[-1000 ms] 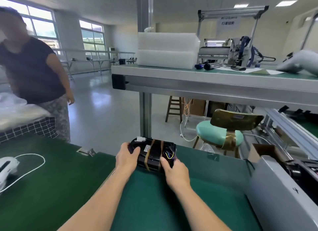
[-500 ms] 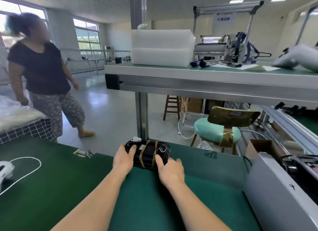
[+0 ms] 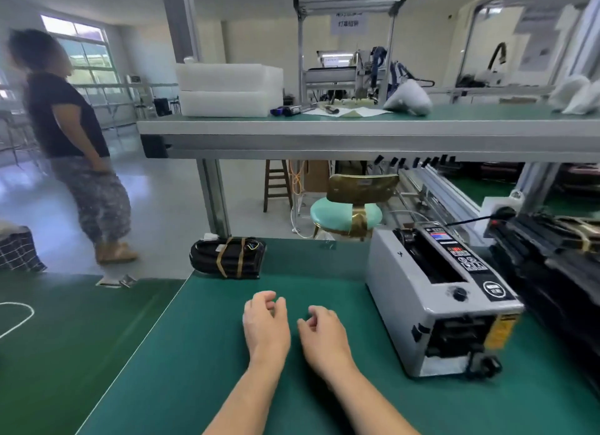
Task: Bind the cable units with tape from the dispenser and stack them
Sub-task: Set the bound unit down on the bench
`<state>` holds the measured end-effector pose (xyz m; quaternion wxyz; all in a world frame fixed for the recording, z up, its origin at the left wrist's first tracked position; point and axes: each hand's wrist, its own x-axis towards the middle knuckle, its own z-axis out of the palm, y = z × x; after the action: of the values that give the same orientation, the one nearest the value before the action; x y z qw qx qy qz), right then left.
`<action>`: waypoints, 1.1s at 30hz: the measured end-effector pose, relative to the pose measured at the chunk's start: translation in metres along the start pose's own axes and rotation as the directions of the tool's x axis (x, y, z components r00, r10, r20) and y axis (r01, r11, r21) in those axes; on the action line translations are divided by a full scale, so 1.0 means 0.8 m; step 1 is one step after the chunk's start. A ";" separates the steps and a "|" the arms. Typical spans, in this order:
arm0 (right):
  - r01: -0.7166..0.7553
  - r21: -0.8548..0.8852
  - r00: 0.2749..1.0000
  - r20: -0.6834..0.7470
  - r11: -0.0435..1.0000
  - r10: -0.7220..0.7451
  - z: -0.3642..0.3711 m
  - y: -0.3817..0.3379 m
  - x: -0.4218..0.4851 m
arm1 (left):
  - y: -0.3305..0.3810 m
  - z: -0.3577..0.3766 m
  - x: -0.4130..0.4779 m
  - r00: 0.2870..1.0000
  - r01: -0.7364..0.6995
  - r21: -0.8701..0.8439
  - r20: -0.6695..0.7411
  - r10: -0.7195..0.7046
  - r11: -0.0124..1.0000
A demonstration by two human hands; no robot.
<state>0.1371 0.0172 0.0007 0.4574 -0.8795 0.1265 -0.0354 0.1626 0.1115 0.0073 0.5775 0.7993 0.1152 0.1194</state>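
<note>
A black cable unit (image 3: 229,256) bound with two brown tape bands lies at the far left corner of the green table (image 3: 201,353). My left hand (image 3: 266,324) and my right hand (image 3: 319,332) hover side by side over the mat, well short of the unit, fingers loosely curled and holding nothing. A grey tape dispenser (image 3: 438,298) stands to the right of my hands. Beyond it, at the right edge, lies a pile of black cable units (image 3: 552,272), some with brown tape.
A person (image 3: 74,149) stands on the floor at the left. A second green table (image 3: 48,337) with a white cord adjoins on the left. A raised shelf (image 3: 357,133) carries white foam blocks. A mint stool (image 3: 347,212) stands behind the table.
Both hands have let go of the taped cable unit and drawn back toward me. The unit stays at the far corner. My view has swung right, revealing the dispenser.
</note>
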 end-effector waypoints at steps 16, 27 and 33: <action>0.058 -0.053 0.994 -0.094 0.997 -0.063 -0.126 0.119 -0.169 | 0.011 0.066 -0.228 0.934 -0.205 0.209 0.334 0.127 0.956; 0.061 0.045 0.979 -0.199 0.997 -0.051 -0.181 0.157 -0.211 | 0.023 0.102 -0.286 0.862 -0.318 0.152 0.457 0.219 0.936; -0.006 0.197 0.974 -0.219 0.980 0.050 -0.187 0.166 -0.202 | 0.023 0.105 -0.287 0.863 -0.351 0.164 0.438 0.251 0.922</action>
<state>-0.0712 -0.1336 -0.0122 0.5249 -0.8189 0.1853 -0.1398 -0.0267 -0.0432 -0.0140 0.4624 0.8780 -0.1214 0.0244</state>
